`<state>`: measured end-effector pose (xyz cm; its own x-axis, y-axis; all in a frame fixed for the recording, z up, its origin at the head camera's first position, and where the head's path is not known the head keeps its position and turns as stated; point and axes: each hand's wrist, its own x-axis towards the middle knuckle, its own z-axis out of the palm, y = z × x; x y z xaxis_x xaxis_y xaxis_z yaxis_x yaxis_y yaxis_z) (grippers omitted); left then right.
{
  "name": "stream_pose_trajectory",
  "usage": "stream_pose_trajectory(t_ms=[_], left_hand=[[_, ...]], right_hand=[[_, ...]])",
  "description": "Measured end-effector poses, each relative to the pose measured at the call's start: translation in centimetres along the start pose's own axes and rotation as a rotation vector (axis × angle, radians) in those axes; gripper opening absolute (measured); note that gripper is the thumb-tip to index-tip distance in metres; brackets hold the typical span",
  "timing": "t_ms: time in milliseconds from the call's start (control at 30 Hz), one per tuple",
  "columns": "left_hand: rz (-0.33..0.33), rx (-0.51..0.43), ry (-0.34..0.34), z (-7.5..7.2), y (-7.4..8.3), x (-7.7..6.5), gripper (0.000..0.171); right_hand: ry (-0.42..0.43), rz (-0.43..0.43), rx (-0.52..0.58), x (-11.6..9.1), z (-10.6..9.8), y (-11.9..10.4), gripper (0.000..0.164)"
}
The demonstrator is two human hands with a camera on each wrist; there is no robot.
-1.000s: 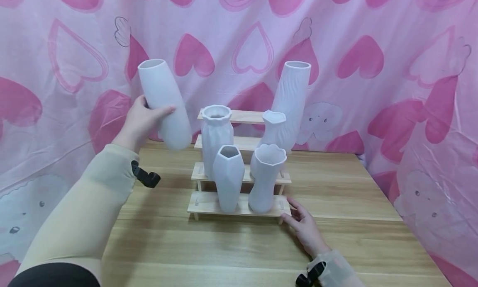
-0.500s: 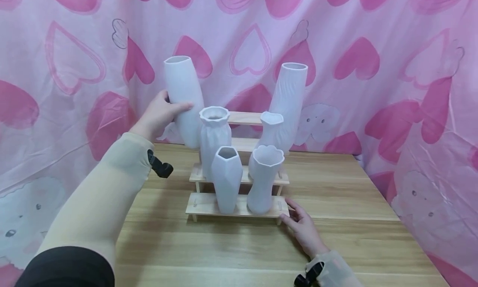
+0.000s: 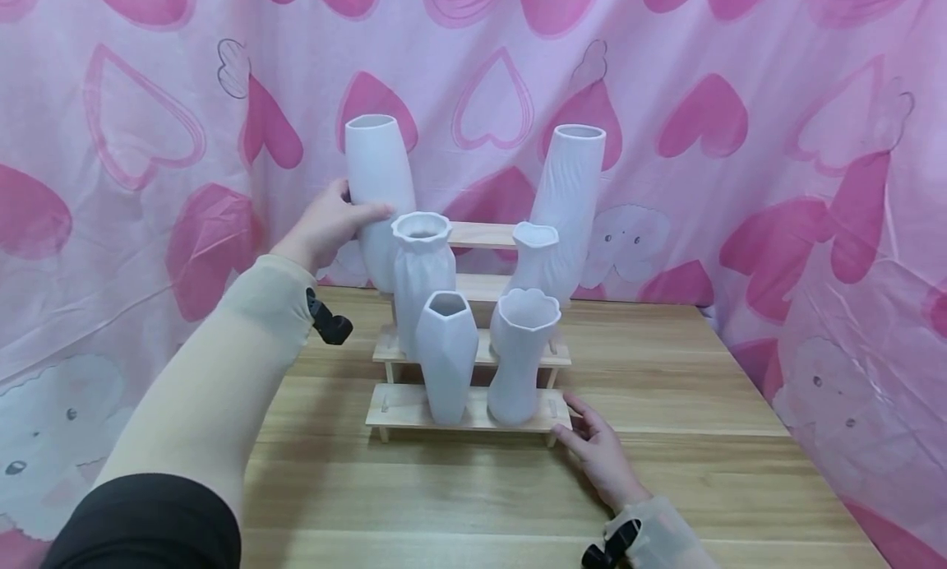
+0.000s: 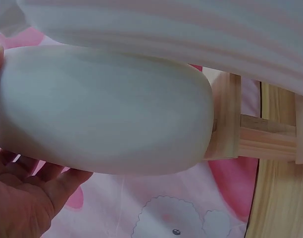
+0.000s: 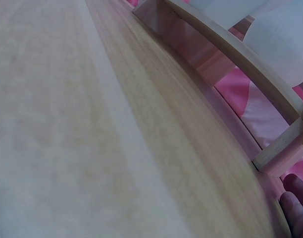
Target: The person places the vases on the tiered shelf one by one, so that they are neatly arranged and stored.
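My left hand (image 3: 321,228) grips a tall smooth white vase (image 3: 381,166) round its middle, at the back left of a stepped wooden stand (image 3: 399,403). In the left wrist view, the vase's rounded base (image 4: 193,124) comes right at the end of a shelf (image 4: 226,141). The fluted white vase (image 3: 425,265) partly hides the held vase in the head view. At the stand's lowest front right corner, my right hand (image 3: 602,458) pinches the shelf end between thumb and fingers. In the right wrist view only fingertips (image 5: 294,198) show, beside the stand's leg (image 5: 280,148).
On the lowest shelf stand a faceted vase (image 3: 447,355) and a scalloped-rim vase (image 3: 524,355). Behind them on the right are a small wavy-rim vase (image 3: 534,256) and a tall ridged vase (image 3: 573,191). The stand rests on a wooden table (image 3: 666,372) before a pink heart curtain (image 3: 688,51).
My left hand has carried the tall smooth vase rightward to the stand's back left, and the vase has become more upright. The right hand stays at the front corner.
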<state>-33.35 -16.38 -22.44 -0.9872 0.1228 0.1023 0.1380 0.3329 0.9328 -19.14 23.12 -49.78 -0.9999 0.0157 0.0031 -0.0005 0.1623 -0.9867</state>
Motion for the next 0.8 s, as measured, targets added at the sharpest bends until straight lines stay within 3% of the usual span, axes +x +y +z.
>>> stream_pose_trajectory(t_ms=[333, 800], left_hand=[[0.001, -0.004, -0.018, 0.60, -0.15, 0.32, 0.091], [0.022, -0.037, -0.059, 0.93, -0.56, 0.62, 0.083]], right_hand=[[-0.002, -0.006, 0.010, -0.02, 0.00, 0.07, 0.062], [-0.007, 0.004, 0.016, -0.02, -0.03, 0.03, 0.062]])
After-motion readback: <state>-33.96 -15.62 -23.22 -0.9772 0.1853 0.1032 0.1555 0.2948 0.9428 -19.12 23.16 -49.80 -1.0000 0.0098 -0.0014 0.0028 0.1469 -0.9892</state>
